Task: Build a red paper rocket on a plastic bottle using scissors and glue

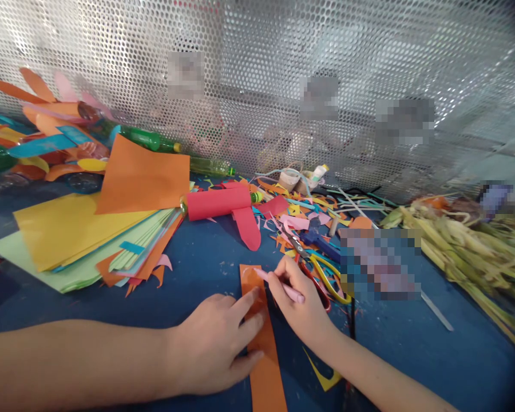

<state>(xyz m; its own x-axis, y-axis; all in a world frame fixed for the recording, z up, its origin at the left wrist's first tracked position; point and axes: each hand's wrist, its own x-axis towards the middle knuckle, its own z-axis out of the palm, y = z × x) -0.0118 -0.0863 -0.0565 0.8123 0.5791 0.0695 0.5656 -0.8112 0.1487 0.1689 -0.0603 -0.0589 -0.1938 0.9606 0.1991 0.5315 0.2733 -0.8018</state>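
Note:
An orange paper strip (pixel 268 375) lies on the blue table, running from the middle down to the bottom edge. My left hand (pixel 218 343) rests on its left side, fingers spread and pressing it flat. Pinched in my right hand (pixel 298 300) is a pink marker (pixel 292 293), its tip at the top end of the strip. Just to the right of that hand lie scissors with yellow handles (pixel 326 280) and another pair with red handles, partly hidden by the hand. A yellow paper scrap (pixel 324 375) sits under my right forearm.
Stacked coloured paper (pixel 90 229) is at the left. A red-wrapped bottle (pixel 218 203) and many paper scraps lie behind the strip. Dry husks (pixel 472 252) and a metal ruler (pixel 438 312) are at the right. A perforated metal screen (pixel 249 74) stands behind the table.

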